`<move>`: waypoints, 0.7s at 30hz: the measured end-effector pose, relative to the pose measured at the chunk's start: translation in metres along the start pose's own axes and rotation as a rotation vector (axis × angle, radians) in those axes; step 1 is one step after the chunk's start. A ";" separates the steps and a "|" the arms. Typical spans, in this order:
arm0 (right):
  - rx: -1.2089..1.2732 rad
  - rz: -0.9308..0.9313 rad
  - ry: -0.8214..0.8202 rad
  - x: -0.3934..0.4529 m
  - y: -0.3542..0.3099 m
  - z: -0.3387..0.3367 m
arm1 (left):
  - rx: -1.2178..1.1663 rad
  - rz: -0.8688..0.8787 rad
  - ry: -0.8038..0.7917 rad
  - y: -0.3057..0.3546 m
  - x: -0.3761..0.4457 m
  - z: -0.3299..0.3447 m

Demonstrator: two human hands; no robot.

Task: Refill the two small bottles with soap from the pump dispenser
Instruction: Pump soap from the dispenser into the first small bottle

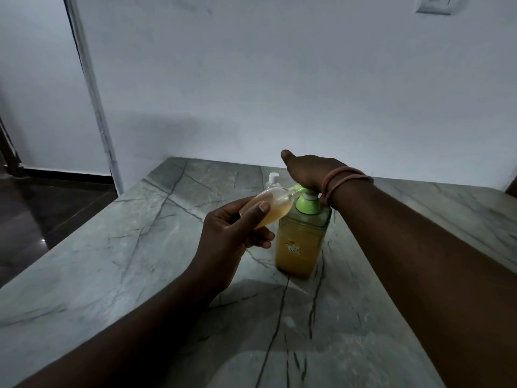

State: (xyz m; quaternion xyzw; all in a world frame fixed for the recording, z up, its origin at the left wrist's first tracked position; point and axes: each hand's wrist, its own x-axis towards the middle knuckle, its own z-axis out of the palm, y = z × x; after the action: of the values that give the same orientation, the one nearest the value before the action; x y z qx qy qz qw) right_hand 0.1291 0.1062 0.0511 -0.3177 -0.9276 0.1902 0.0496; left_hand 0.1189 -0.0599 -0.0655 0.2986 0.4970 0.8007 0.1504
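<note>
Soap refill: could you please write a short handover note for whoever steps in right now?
Left hand: grips a small bottle, tilted, its mouth at the pump spout; it already holds some amber soap.
Right hand: palm presses down on the green pump head of the pump dispenser, which stands on the marble counter.
Second small bottle: stands behind the held one, white cap on; its fill level cannot be seen.
Done: the first bottle is partly filled.
Left: probably finish and cap it, then check and fill the second.

left hand [232, 233] holding small bottle [268, 210], right hand [307, 172] pressing pump dispenser [303, 239]
</note>
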 end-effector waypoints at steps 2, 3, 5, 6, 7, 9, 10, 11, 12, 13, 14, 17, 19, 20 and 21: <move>0.002 0.010 -0.005 -0.001 0.000 0.001 | 0.001 0.000 0.001 0.000 0.000 0.000; 0.003 0.006 -0.005 -0.002 0.000 0.001 | -0.002 0.002 0.006 0.000 -0.001 0.000; -0.003 0.009 -0.013 -0.006 -0.002 -0.001 | -0.002 0.008 0.009 0.002 -0.002 0.001; -0.011 0.014 -0.018 -0.008 -0.004 -0.004 | 0.001 0.012 0.006 0.003 -0.003 0.003; -0.022 0.016 -0.025 -0.009 -0.005 -0.006 | 0.006 0.013 0.005 0.003 -0.004 0.003; -0.042 0.012 -0.021 -0.009 -0.007 -0.010 | 0.007 0.017 0.004 0.005 -0.004 0.003; -0.043 0.004 -0.008 -0.009 -0.007 -0.010 | 0.004 0.015 0.003 0.005 -0.003 0.004; -0.033 -0.008 0.006 -0.007 -0.006 -0.009 | 0.003 0.012 0.004 0.005 -0.003 0.003; -0.014 -0.014 0.016 -0.006 -0.004 -0.006 | 0.002 0.009 0.005 0.004 -0.002 0.003; 0.005 -0.017 0.023 -0.004 -0.002 -0.004 | 0.002 0.007 0.006 0.003 -0.002 0.003; 0.022 -0.014 0.025 -0.003 0.000 -0.002 | 0.005 0.005 0.006 0.002 -0.002 0.003; 0.034 -0.001 0.013 -0.003 0.002 0.002 | 0.015 0.005 0.012 0.000 -0.001 0.002; 0.030 -0.001 0.007 -0.006 0.000 0.001 | 0.015 0.006 0.011 0.001 -0.002 0.002; 0.022 -0.001 0.001 -0.008 -0.002 0.000 | 0.014 0.009 0.011 0.002 -0.002 0.002; 0.012 -0.001 -0.010 -0.011 -0.003 -0.003 | 0.013 0.010 0.010 0.002 -0.003 0.002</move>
State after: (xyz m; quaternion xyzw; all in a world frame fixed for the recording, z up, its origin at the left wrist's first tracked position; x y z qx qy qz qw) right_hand 0.1365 0.0983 0.0556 -0.3160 -0.9269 0.1972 0.0469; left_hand 0.1224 -0.0607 -0.0638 0.2983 0.5015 0.7996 0.1420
